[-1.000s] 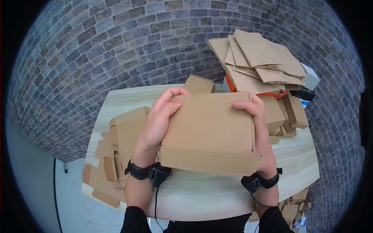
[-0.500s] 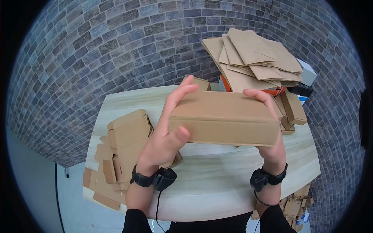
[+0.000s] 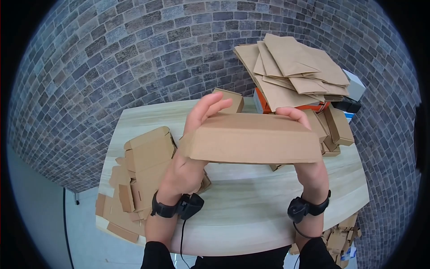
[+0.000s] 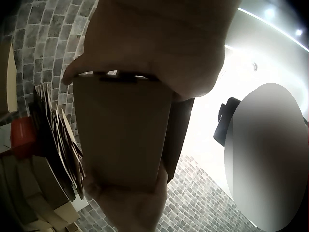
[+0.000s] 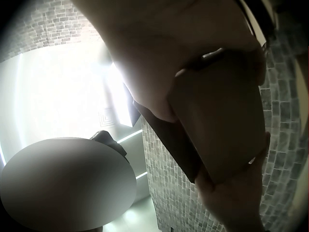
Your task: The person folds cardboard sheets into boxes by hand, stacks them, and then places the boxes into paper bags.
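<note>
A closed brown cardboard box [image 3: 255, 145] is held up over the table between both hands, its long narrow side facing the head camera. My left hand [image 3: 199, 114] grips the left end, fingers showing above the far edge and the thumb hidden behind the box. At the opposite end my right hand [image 3: 311, 172] holds on, its fingers bent over the far top edge. In the left wrist view the underside of the box [image 4: 120, 130] is dark, with a hand at each end. The right wrist view shows the box [image 5: 222, 111] gripped the same way.
Unfolded cardboard pieces [image 3: 148, 150] lie along the left of the table [image 3: 242, 224]. At the back right, flat brown paper bags [image 3: 295, 58] are piled on an orange box, beside small cardboard boxes [image 3: 339, 125]. More cardboard [image 3: 338, 240] sits low beyond the right edge.
The box has tilted from showing its broad face and front flap to showing its narrow side. The flap no longer hangs out. The left thumb has gone from view behind the box.
</note>
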Motion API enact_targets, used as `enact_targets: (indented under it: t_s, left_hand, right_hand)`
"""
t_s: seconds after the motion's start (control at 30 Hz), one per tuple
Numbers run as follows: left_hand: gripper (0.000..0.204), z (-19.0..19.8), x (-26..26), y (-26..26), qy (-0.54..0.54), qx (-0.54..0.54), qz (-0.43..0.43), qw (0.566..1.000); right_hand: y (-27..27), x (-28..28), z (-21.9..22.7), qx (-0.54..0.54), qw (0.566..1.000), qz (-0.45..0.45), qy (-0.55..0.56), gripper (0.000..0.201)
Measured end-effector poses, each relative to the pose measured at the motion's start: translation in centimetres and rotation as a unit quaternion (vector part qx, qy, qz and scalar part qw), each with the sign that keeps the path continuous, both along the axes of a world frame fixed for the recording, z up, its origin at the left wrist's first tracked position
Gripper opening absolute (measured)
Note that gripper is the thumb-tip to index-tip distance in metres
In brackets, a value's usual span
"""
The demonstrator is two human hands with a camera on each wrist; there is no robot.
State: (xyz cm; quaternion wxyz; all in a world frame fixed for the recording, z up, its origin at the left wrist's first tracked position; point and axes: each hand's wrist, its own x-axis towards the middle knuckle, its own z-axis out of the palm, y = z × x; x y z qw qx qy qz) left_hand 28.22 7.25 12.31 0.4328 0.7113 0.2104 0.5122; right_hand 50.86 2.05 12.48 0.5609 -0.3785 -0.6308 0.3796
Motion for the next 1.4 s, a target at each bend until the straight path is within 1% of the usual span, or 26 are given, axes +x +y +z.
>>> enact_targets:
  t_s: [0.07,0.1,0.13,0.17,0.2,0.27,0.3,0.37,0.43,0.5,0.6,0.67,0.73,0.77,0.8,0.83,0.97,1.03,1.1,1.13,1.17,1.23,1.27,1.33,1.37,1.4]
  left_hand:
    - [0.079,-0.4,0.2,0.2,-0.016,0.006,0.005,1.000]
    - [0.071,-1.0,0.4,0.7,-0.060,0.032,-0.005,0.998]
    - [0.063,-1.4,0.4,1.0,-0.103,0.059,-0.014,0.993]
    - [0.063,-1.6,0.4,1.3,-0.103,0.059,-0.014,0.993]
    - [0.064,-1.8,0.3,1.4,-0.099,0.071,0.014,0.992]
    - [0.065,-1.7,0.3,1.4,-0.094,0.082,0.040,0.991]
    - [0.066,-1.4,0.4,1.1,-0.112,0.080,0.059,0.989]
    - [0.069,-1.1,0.6,0.8,-0.130,0.079,0.077,0.985]
    - [0.068,-1.1,0.7,0.7,-0.167,0.066,0.056,0.982]
    - [0.066,-1.2,1.1,0.7,-0.177,0.073,0.067,0.979]
    - [0.064,-1.2,1.6,0.4,-0.203,0.086,0.085,0.972]
    - [0.063,-1.2,1.7,0.3,-0.219,0.091,0.092,0.967]
    - [0.059,-1.4,1.8,0.4,-0.185,0.116,0.138,0.966]
    - [0.059,-1.5,1.6,0.5,-0.185,0.116,0.138,0.966]
    - [0.056,-1.5,1.3,0.6,-0.137,0.137,0.145,0.970]
    - [0.054,-1.6,1.1,0.7,-0.089,0.157,0.152,0.972]
    - [0.050,-1.7,1.1,0.3,-0.056,0.154,0.132,0.978]
    - [0.055,-1.0,1.2,-0.3,-0.025,0.127,0.112,0.985]
    - [0.060,-1.1,1.2,-0.5,-0.018,0.118,0.098,0.988]
    - [0.066,-1.1,1.3,-0.6,-0.012,0.108,0.085,0.990]
    - [0.066,-1.1,1.3,-0.5,-0.012,0.108,0.084,0.990]
    - [0.088,-1.1,1.5,-0.5,-0.017,0.092,0.080,0.992]
    - [0.088,-1.2,1.5,-0.4,-0.018,0.092,0.080,0.992]
    - [0.109,-1.5,1.7,-0.3,-0.051,0.082,0.058,0.994]
    - [0.109,-1.5,1.7,-0.3,-0.050,0.082,0.058,0.994]
    - [0.115,-1.6,1.8,-0.3,-0.054,0.078,0.055,0.994]
  right_hand:
    - [-0.3,-0.7,0.0,0.017,0.998,-0.034,0.045,0.066]
    - [-0.4,-0.9,0.0,0.017,0.998,-0.034,0.045,0.066]
    - [-0.4,-1.2,0.0,0.036,0.996,-0.072,0.040,0.070]
    - [-0.4,-1.5,0.0,0.054,0.992,-0.111,0.035,0.073]
    - [-0.2,-1.9,-0.1,0.054,0.992,-0.111,0.036,0.073]
    - [0.5,-2.5,-0.6,0.174,0.959,-0.214,0.064,0.077]
    - [0.6,-2.6,-0.6,0.174,0.959,-0.215,0.064,0.077]
    - [0.8,-2.7,-0.5,0.280,0.926,-0.248,0.056,0.072]
    - [0.7,-2.3,-0.6,0.282,0.931,-0.227,0.041,0.068]
    - [0.6,-2.0,-0.9,0.278,0.942,-0.187,0.018,0.058]
    - [0.7,-2.4,-0.7,0.287,0.936,-0.204,-0.009,0.057]
    - [0.9,-2.9,-1.1,0.280,0.934,-0.219,0.013,0.057]
    - [0.9,-3.0,-1.2,0.273,0.933,-0.233,0.035,0.058]
    - [0.8,-2.9,-1.1,0.278,0.938,-0.209,0.005,0.059]
    - [0.6,-2.9,-1.0,0.283,0.941,-0.184,-0.026,0.060]
    - [0.6,-2.8,-0.9,0.283,0.941,-0.184,-0.026,0.060]
    - [0.2,-2.2,-0.6,0.270,0.939,-0.199,-0.076,0.065]
    - [0.1,-2.0,-0.5,0.261,0.938,-0.206,-0.096,0.068]
    - [0.1,-2.1,-0.4,0.256,0.945,-0.199,-0.048,0.073]
    - [0.2,-2.0,-0.5,0.256,0.945,-0.199,-0.048,0.073]
    - [0.2,-1.9,-0.5,0.257,0.945,-0.199,-0.034,0.077]
    - [0.2,-1.8,-0.5,0.259,0.945,-0.198,-0.020,0.081]
    - [0.1,-2.0,-0.3,0.252,0.944,-0.212,-0.020,0.083]
    - [0.0,-2.0,-0.2,0.245,0.943,-0.226,-0.018,0.084]
    - [0.0,-1.9,-0.2,0.246,0.942,-0.229,-0.017,0.084]
    - [0.0,-1.9,-0.1,0.246,0.941,-0.230,-0.017,0.083]
